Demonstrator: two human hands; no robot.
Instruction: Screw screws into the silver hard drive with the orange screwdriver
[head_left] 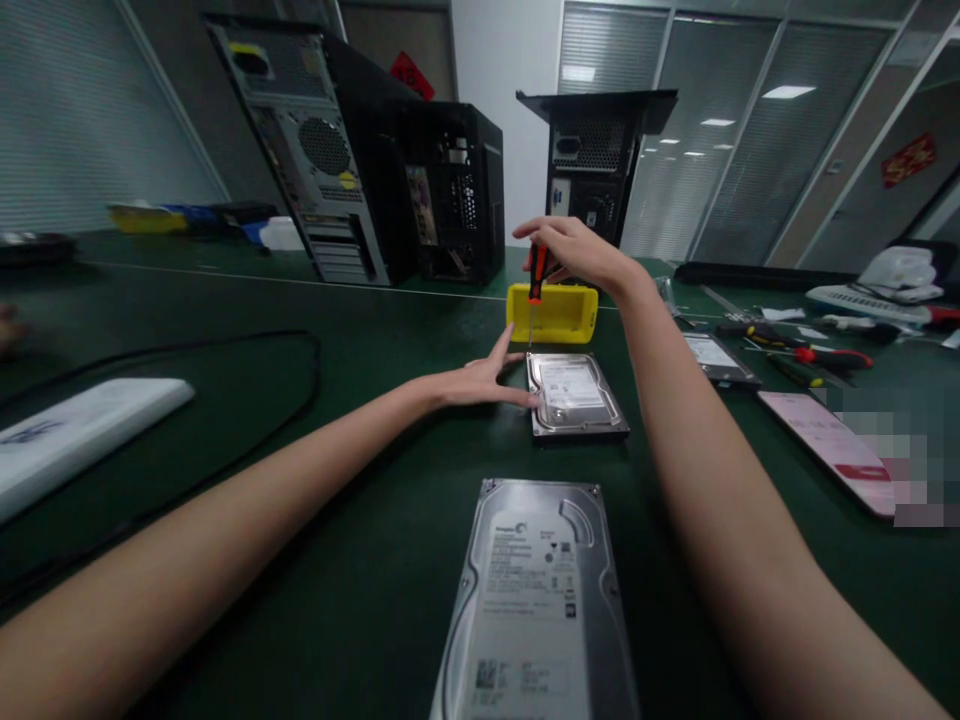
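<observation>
My right hand [566, 252] grips the red-and-black handle of a screwdriver [536, 272] from above. The shaft points straight down, its tip at the far left corner of a hard drive [574, 393] lying label up. Fingers spread, my left hand [487, 382] rests on the left side of that drive, the thumb at its edge. Just behind the drive is a yellow plastic box [553, 313], partly covered by my right hand. Closer to me lies a second, larger-looking hard drive [529, 590] with a white label, touched by neither hand.
Computer cases [322, 150] stand at the back left, another case [592, 160] behind my right hand. On the right are a third drive [716, 358], pliers [832, 357] and a pink-screened phone [825, 445]. A white power strip [90, 430] and black cable [319, 365] lie left.
</observation>
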